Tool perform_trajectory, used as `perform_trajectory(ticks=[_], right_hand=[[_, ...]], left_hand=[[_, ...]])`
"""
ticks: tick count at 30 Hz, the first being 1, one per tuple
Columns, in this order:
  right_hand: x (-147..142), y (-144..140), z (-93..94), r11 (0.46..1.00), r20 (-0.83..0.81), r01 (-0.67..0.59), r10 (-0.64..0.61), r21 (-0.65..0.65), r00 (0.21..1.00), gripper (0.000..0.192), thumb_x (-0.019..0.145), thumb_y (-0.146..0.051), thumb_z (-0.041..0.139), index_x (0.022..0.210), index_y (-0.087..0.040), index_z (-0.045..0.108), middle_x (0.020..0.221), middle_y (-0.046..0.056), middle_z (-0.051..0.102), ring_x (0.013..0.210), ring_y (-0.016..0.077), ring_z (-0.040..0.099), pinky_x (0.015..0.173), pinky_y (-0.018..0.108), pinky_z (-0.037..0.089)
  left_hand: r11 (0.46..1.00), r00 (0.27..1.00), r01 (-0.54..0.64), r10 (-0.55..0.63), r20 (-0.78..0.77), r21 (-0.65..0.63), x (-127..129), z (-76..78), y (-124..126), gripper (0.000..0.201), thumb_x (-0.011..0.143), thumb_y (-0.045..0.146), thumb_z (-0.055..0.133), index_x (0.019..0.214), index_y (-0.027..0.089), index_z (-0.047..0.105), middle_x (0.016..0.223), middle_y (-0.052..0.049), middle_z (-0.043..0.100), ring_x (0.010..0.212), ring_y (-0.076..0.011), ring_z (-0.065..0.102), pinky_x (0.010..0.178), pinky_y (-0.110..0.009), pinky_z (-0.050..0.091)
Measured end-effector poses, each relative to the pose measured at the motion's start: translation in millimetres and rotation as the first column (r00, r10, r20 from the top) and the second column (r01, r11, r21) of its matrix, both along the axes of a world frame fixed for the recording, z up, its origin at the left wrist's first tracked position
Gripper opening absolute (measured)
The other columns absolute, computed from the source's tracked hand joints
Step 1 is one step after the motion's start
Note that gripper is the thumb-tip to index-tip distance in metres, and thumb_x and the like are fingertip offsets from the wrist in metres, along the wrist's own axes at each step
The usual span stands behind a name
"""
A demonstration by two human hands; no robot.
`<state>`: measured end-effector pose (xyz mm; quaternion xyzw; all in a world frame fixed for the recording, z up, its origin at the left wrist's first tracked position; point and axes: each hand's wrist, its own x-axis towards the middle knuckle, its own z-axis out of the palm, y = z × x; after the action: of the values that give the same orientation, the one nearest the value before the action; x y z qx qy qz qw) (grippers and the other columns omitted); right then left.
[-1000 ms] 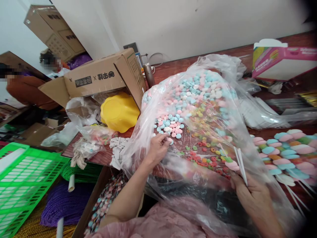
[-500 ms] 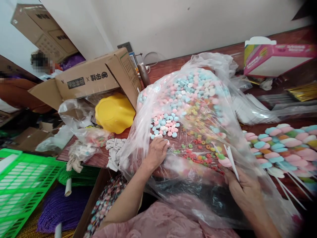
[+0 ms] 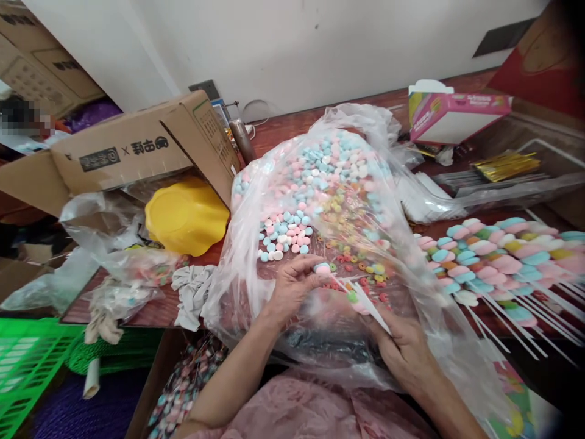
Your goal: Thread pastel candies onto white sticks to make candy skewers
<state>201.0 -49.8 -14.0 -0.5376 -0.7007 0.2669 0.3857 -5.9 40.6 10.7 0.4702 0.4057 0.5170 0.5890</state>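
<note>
My left hand (image 3: 295, 283) pinches a pink and blue marshmallow (image 3: 322, 269) between thumb and fingertips, close to the tip of a stick. Several white sticks (image 3: 372, 308) are gripped in my right hand (image 3: 404, 347). One of them carries a green ring and a pink marshmallow (image 3: 359, 305), partly hidden by the fingers. Below both hands lies a clear plastic bag (image 3: 247, 244), spread open. On it are loose pink, blue and white marshmallows (image 3: 287, 231) and small coloured ring pieces (image 3: 381, 277).
Finished marshmallow skewers (image 3: 503, 259) are piled at the right, near a pink carton (image 3: 461, 116) and gold ties (image 3: 507, 166). At the left stand a cardboard box (image 3: 128, 146), a yellow scalloped bowl (image 3: 187, 216), grey gloves (image 3: 194, 292) and a green crate (image 3: 31, 372).
My left hand has lifted a marshmallow from the loose pile and moved right. My right hand has brought the sticks left, so the hands nearly meet. The view has swung right.
</note>
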Motion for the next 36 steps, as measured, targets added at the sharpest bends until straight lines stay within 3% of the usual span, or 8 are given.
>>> perform_trajectory(ticks=[8, 16, 21, 27, 33, 36], right_hand=[[6.2, -2.5, -8.1, 1.0, 0.06, 0.014, -0.012, -0.023, 0.998, 0.029, 0.096, -0.024, 0.044, 0.084, -0.02, 0.071, 0.064, 0.001, 0.065, 0.055, 0.0158, 0.058, 0.054, 0.026, 0.045], [10.0, 0.1, -10.4, 0.997, 0.093, -0.033, 0.04, -0.074, 0.995, 0.034, 0.096, -0.02, 0.042, 0.106, -0.02, 0.074, 0.086, 0.006, 0.075, 0.077, 0.0208, 0.07, 0.068, 0.029, 0.051], [11.7, 0.8, -4.8, 0.994, 0.164, -0.039, 0.056, -0.107, 0.985, 0.037, 0.093, -0.017, 0.039, 0.098, -0.019, 0.075, 0.07, 0.003, 0.07, 0.059, 0.018, 0.062, 0.06, 0.028, 0.046], [16.2, -0.7, 1.6, 0.994, 0.147, -0.043, 0.058, -0.102, 0.987, 0.034, 0.092, -0.018, 0.04, 0.087, -0.021, 0.073, 0.062, 0.001, 0.064, 0.053, 0.0163, 0.056, 0.06, 0.027, 0.045], [0.5, -5.4, 8.7, 0.998, 0.026, -0.041, 0.042, -0.049, 0.999, 0.032, 0.095, -0.019, 0.041, 0.089, -0.021, 0.072, 0.069, 0.001, 0.068, 0.056, 0.0153, 0.058, 0.06, 0.025, 0.046], [-10.6, -7.2, 10.0, 0.999, -0.039, -0.022, 0.021, -0.03, 0.999, 0.032, 0.098, -0.02, 0.041, 0.09, -0.021, 0.072, 0.072, 0.001, 0.069, 0.06, 0.0148, 0.06, 0.06, 0.024, 0.046]], left_hand=[[0.998, 0.999, -0.044, 0.043, 0.02, 0.039, 9.0, -8.2, -2.7, 0.029, 0.06, 0.027, 0.092, 0.087, 0.024, 0.082, 0.095, -0.004, 0.073, 0.09, -0.0162, 0.066, 0.082, -0.029, 0.053], [0.994, 0.995, -0.066, 0.072, 0.063, -0.09, 16.4, -6.5, -5.3, 0.034, 0.057, 0.027, 0.094, 0.087, 0.022, 0.081, 0.083, -0.001, 0.075, 0.074, -0.0128, 0.067, 0.069, -0.025, 0.055], [0.985, 0.986, -0.101, 0.118, -0.121, 0.136, 13.5, -10.2, -5.3, 0.027, 0.064, 0.029, 0.091, 0.087, 0.021, 0.081, 0.082, -0.003, 0.076, 0.075, -0.0139, 0.067, 0.071, -0.026, 0.054], [0.895, 0.916, 0.025, 0.158, -0.368, 0.446, 11.8, -6.1, -8.1, 0.009, 0.079, 0.025, 0.081, 0.085, 0.02, 0.079, 0.076, -0.003, 0.075, 0.069, -0.0137, 0.063, 0.069, -0.028, 0.05], [0.845, 0.898, -0.014, 0.247, -0.365, 0.535, 15.6, 1.4, -9.0, 0.005, 0.083, 0.025, 0.077, 0.079, 0.021, 0.076, 0.071, -0.001, 0.072, 0.065, -0.0134, 0.06, 0.066, -0.028, 0.049], [0.847, 0.905, -0.054, 0.265, -0.333, 0.528, 15.5, 2.9, -8.2, 0.005, 0.082, 0.024, 0.077, 0.079, 0.02, 0.076, 0.07, -0.001, 0.071, 0.065, -0.0133, 0.06, 0.064, -0.027, 0.048]])
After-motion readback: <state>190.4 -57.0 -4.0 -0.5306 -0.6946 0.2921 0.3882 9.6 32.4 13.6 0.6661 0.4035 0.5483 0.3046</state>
